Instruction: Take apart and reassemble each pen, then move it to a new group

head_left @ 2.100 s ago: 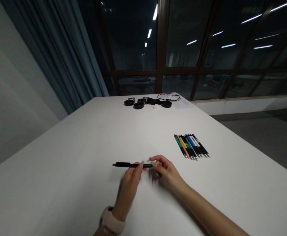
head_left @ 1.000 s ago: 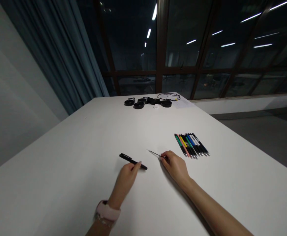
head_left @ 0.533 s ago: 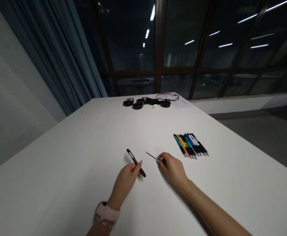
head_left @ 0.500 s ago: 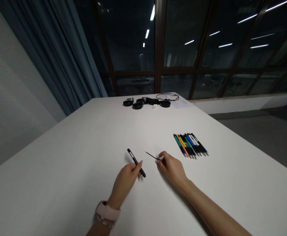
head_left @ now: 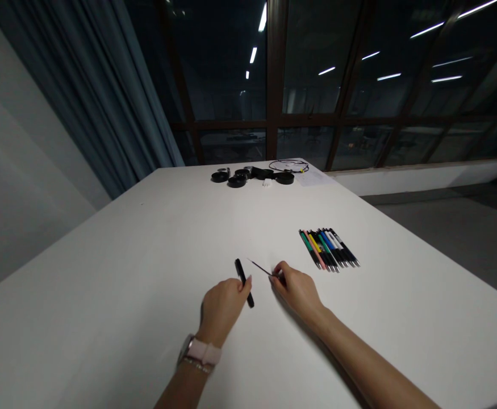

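Head view: the left hand point(head_left: 221, 305) is lying low on the white table point(head_left: 103, 272), its fingers pinching a black pen barrel point(head_left: 244, 282) that is pointing toward 11 o'clock, the near end sticking out past the fingertips. Just at 3 o'clock from it, the right hand point(head_left: 298, 289) is resting on the table and gripping a thin refill point(head_left: 260, 268) at its near end, the slender tip pointing toward 10 o'clock and staying apart from the barrel. A watch point(head_left: 200, 352) is sitting on the left wrist. At 2 o'clock from the right hand, well apart, a row of coloured pens point(head_left: 328, 249) is lying side by side. At 12 o'clock, near the far edge, black round parts point(head_left: 252, 175) and a thin cable point(head_left: 289, 165) are lying before the dark windows.
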The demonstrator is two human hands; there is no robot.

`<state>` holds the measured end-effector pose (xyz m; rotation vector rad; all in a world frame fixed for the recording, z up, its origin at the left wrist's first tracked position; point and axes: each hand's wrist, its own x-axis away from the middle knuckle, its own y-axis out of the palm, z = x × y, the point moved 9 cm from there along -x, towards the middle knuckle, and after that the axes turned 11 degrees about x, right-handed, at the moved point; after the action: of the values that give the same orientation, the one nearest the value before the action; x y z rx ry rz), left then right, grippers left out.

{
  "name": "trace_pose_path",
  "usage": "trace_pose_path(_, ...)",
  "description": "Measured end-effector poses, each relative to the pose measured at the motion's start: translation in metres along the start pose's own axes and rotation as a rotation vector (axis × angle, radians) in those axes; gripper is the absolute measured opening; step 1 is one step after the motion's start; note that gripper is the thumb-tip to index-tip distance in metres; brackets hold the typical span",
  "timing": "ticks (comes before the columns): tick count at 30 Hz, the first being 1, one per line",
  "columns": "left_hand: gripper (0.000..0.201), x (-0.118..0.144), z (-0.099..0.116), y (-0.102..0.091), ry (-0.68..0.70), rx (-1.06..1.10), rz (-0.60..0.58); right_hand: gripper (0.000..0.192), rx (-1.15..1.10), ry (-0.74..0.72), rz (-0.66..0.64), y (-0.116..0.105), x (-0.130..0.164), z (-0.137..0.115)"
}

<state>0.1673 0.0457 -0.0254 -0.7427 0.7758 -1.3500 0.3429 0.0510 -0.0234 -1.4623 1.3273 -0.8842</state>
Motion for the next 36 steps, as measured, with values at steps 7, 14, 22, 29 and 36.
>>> trace_pose_path(7,0.053,0.0,0.002,0.006,0.002,-0.108,-0.057,0.014,0.027,-0.065,-0.016,0.001,0.005,-0.016)
trace_pose_path(14,0.052,0.003,0.003,0.008,0.006,-0.207,-0.128,0.022,-0.025,-0.114,0.022,0.0,0.002,-0.017)
trace_pose_path(22,0.054,0.005,-0.001,0.007,0.033,-0.127,-0.096,0.028,-0.108,-0.107,0.166,-0.005,-0.003,-0.013)
trace_pose_path(29,0.053,0.003,-0.012,-0.014,0.0,-0.049,-0.006,0.007,-0.16,-0.139,0.101,0.005,-0.007,-0.01)
trace_pose_path(36,0.033,0.004,-0.006,-0.028,0.262,-0.021,0.207,0.004,-0.152,-0.121,0.121,0.006,-0.007,-0.005)
